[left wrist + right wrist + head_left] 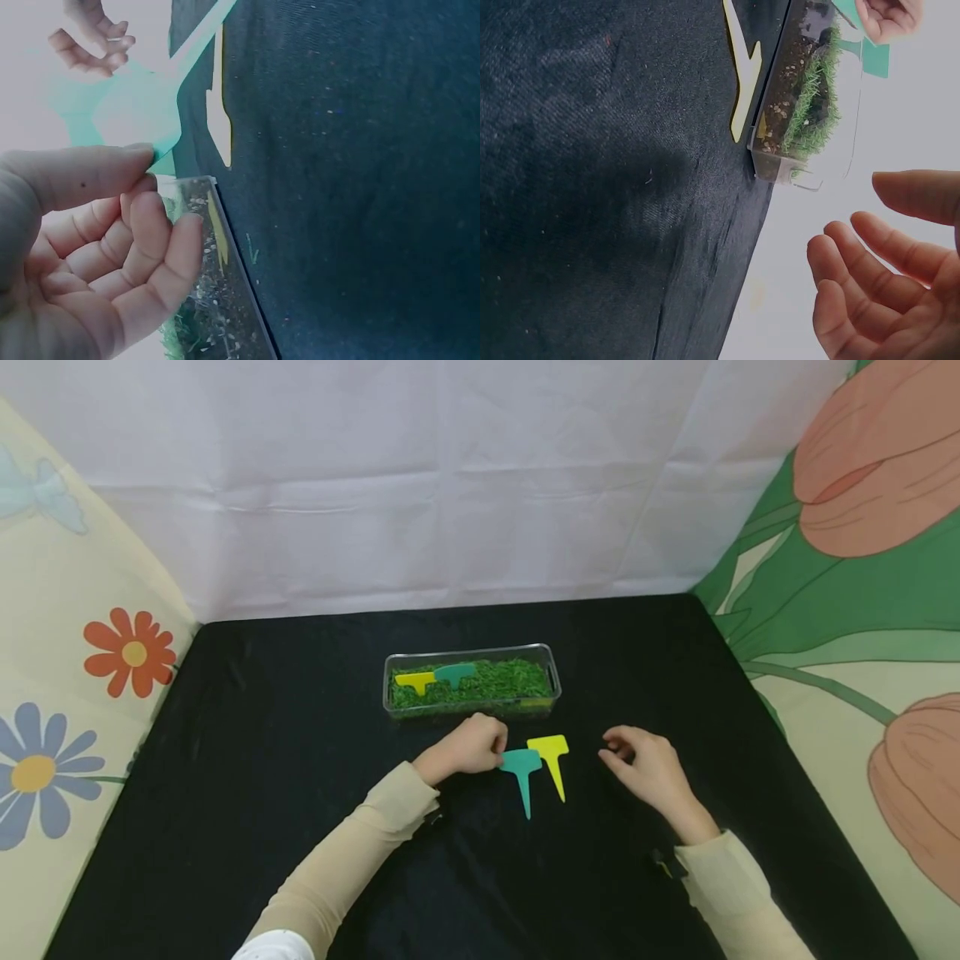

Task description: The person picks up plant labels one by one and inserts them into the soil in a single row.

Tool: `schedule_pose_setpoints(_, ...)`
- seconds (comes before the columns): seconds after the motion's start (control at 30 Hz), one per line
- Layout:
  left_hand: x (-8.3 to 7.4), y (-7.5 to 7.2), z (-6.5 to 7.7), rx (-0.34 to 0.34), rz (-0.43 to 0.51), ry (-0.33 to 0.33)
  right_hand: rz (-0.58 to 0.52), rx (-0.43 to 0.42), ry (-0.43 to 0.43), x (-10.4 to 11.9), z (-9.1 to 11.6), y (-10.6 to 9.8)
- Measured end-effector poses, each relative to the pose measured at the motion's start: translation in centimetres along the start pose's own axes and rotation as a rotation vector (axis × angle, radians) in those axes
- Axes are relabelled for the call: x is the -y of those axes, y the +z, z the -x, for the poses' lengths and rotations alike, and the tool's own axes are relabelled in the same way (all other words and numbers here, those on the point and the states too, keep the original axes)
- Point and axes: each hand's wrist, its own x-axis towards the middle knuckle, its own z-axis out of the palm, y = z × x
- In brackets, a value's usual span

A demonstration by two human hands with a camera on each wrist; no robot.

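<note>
My left hand (472,745) pinches a corner of a teal T-shaped plant label (521,762) between thumb and index finger; its stem points toward me. In the left wrist view the teal label (139,105) is held above the table. A yellow plant label (550,750) lies flat on the black cloth, just right of the teal one. Off to its right hovers my right hand (652,770), fingers loosely bent, holding nothing. Behind both hands is a clear planter box (557,681) of green grass, where a yellow label (415,682) and a teal label (455,673) stand near the left end.
Black cloth (300,718) covers the table. A white sheet (450,485) hangs behind it, with flower-printed panels (840,643) at both sides. Through the planter's wall a yellow patch (762,125) shows; whether it is a reflection I cannot tell.
</note>
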Motion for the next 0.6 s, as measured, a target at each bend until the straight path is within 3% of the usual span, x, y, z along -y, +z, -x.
schedule_pose_setpoints(0.37, -0.6, -0.6, 0.6, -0.001, 0.065, 0.042, 0.003, 0.003, -0.005, 0.0, -0.1, -0.2)
schedule_pose_setpoints(0.6, -1.2, -1.4, 1.2, -0.061, 0.067, 0.079, 0.0, 0.007, -0.01, 0.0, -0.2, -0.1)
